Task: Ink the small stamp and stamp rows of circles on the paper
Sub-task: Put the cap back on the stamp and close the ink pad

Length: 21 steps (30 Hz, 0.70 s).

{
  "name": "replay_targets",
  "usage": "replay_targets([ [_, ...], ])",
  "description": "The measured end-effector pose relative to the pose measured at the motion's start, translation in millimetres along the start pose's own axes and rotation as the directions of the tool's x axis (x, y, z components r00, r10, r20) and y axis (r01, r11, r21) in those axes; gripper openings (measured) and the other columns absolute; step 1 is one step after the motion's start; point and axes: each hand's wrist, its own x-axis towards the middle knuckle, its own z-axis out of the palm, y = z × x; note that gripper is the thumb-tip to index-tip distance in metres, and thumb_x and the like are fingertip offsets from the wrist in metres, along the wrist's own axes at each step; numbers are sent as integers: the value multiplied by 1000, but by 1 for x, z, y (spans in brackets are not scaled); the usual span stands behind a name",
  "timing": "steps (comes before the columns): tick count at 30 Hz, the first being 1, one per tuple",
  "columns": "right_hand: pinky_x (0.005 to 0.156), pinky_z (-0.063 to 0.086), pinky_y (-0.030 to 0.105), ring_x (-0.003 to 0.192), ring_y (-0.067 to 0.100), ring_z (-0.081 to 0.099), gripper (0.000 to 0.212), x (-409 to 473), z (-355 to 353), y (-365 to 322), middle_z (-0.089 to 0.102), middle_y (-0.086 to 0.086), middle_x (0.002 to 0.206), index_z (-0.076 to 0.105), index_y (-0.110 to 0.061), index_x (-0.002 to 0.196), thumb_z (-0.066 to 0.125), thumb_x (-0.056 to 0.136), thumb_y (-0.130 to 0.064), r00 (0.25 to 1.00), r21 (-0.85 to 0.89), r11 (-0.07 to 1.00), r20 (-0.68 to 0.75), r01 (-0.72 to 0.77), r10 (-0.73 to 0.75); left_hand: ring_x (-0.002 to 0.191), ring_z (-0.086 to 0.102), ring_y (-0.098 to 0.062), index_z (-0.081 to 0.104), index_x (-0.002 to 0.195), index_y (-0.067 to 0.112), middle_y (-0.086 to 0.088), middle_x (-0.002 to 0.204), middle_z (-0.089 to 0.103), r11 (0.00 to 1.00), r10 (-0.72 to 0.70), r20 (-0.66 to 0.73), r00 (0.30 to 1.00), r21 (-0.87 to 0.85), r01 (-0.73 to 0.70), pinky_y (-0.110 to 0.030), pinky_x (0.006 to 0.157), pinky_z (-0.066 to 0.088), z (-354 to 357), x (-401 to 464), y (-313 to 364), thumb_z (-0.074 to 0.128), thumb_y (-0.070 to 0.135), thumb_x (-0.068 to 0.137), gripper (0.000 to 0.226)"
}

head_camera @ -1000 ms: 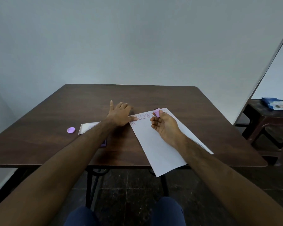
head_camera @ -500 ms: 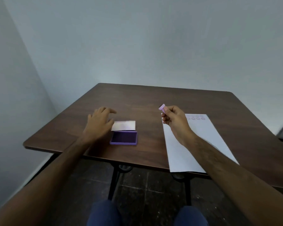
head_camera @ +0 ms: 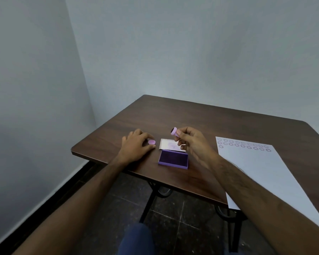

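Observation:
My right hand (head_camera: 191,142) pinches the small pink stamp (head_camera: 175,131), holding it in the air above the far side of the ink pad, its dark face turned left. The purple ink pad (head_camera: 173,159) lies uncovered on the dark wooden table (head_camera: 201,116), with its white lid (head_camera: 170,144) flat just behind it. My left hand (head_camera: 135,145) rests on the table to the left, fingers spread, fingertips touching a small pink round cap (head_camera: 151,142). The white paper (head_camera: 261,170) lies to the right with two rows of stamped circles (head_camera: 243,145) along its far edge.
The table stands in a corner, with a grey wall close on the left and another behind. The near end of the paper hangs over the table's front edge. Dark tiled floor and black table legs show below, and my knees are at the bottom.
The view has swung left. My right hand has carried the stamp from the paper over to the ink pad. My left hand has left the paper and settled by the pink cap.

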Motion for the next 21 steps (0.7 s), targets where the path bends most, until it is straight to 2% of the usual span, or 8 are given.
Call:
replay_targets([
  [3, 60, 41, 25, 64, 13, 53, 19, 4, 5, -1, 63, 9, 81, 61, 1, 107, 59, 97, -15, 999, 55, 998, 6, -35, 34, 104, 55, -12, 68, 103, 38, 11, 104, 52, 998, -14, 3, 1000, -68, 14, -40, 88, 31, -1, 4, 3, 66, 52, 85, 23],
  [6, 62, 42, 26, 64, 12, 53, 16, 8, 9, 1, 64, 7, 82, 62, -3, 103, 61, 96, -18, 998, 89, 995, 13, -54, 53, 90, 62, -6, 67, 96, 32, 14, 98, 63, 986, -9, -79, 997, -167, -4, -36, 85, 41, -2, 0, 4, 68, 47, 85, 19],
  [8, 63, 43, 26, 64, 11, 55, 18, 9, 11, 3, 66, 6, 81, 64, -4, 103, 63, 95, -19, 999, 66, 997, 27, -40, 38, 83, 64, 0, 68, 99, 30, 16, 94, 68, 941, -3, -119, 993, -335, -37, -23, 77, 50, -3, -6, 7, 70, 43, 86, 18],
  [10, 62, 46, 25, 64, 11, 57, 18, 8, 13, 5, 68, 3, 79, 67, -5, 102, 66, 93, -21, 999, 13, 1000, 44, -5, 5, 84, 65, 2, 70, 102, 29, 19, 94, 70, 881, 12, -140, 990, -467, -77, -11, 70, 49, -4, -13, 10, 75, 38, 84, 21],
  [16, 58, 50, 20, 64, 8, 61, 16, 7, 17, 5, 70, 2, 82, 69, -13, 99, 74, 86, -21, 986, -217, 965, 109, 145, -124, 78, 67, -9, 75, 100, 12, -3, 90, 76, 652, 28, -137, 990, -749, -122, -24, 74, 55, -6, -24, 15, 84, 15, 77, 25],
  [19, 58, 51, 16, 68, 6, 62, 21, 6, 21, 4, 71, 2, 87, 68, -15, 100, 76, 85, -26, 971, -369, 902, 156, 225, -179, 72, 65, -10, 75, 94, 6, -10, 83, 74, 604, 23, -147, 989, -786, -131, -24, 70, 54, -6, -25, 15, 84, 11, 75, 21],
  [21, 62, 53, 20, 72, 9, 62, 22, 5, 24, 4, 72, 3, 90, 68, -15, 100, 76, 84, -27, 964, -397, 882, 171, 255, -201, 67, 64, -9, 73, 90, 4, -8, 76, 72, 598, 27, -147, 989, -790, -134, -22, 66, 53, -7, -25, 15, 83, 9, 76, 18],
])
